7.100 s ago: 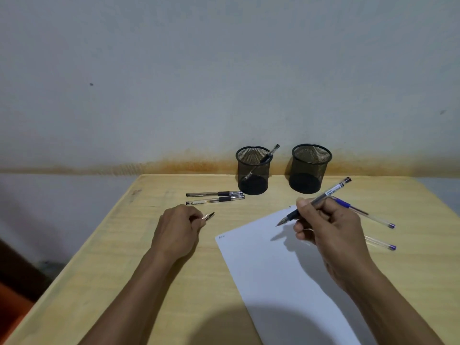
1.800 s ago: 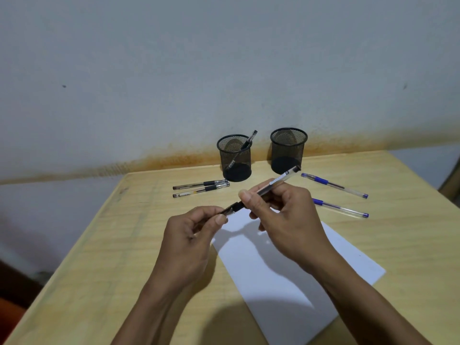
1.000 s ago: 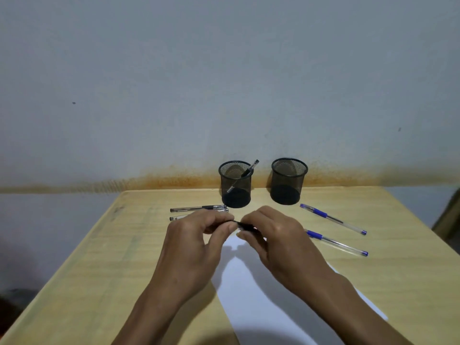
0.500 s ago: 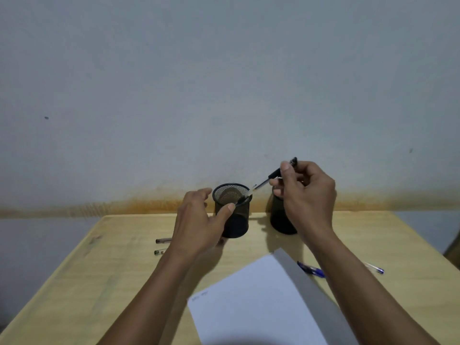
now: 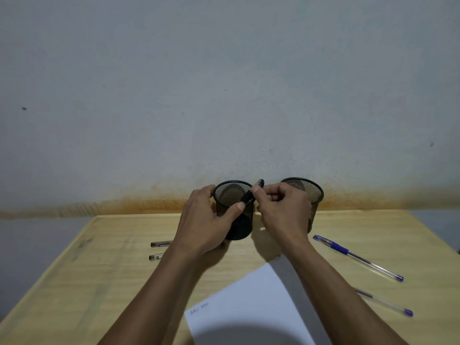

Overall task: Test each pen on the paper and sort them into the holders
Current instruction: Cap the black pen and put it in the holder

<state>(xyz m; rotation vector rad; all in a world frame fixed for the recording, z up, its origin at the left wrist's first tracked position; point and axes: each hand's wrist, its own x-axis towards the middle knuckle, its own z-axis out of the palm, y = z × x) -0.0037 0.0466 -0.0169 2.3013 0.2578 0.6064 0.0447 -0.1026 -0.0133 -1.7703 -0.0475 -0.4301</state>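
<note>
Left hand (image 5: 206, 225) grips left holder (image 5: 234, 210) near table (image 5: 99, 282) far edge; right hand (image 5: 281, 210) pinches black pen (image 5: 250, 196) over its rim.

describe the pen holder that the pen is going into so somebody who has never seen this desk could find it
At the far edge of the wooden table, against the stained wall, stand two black mesh cups. It is the left holder, the one the left hand grips, with the black pen sticking out of it; the right holder has no hand round it.
</note>
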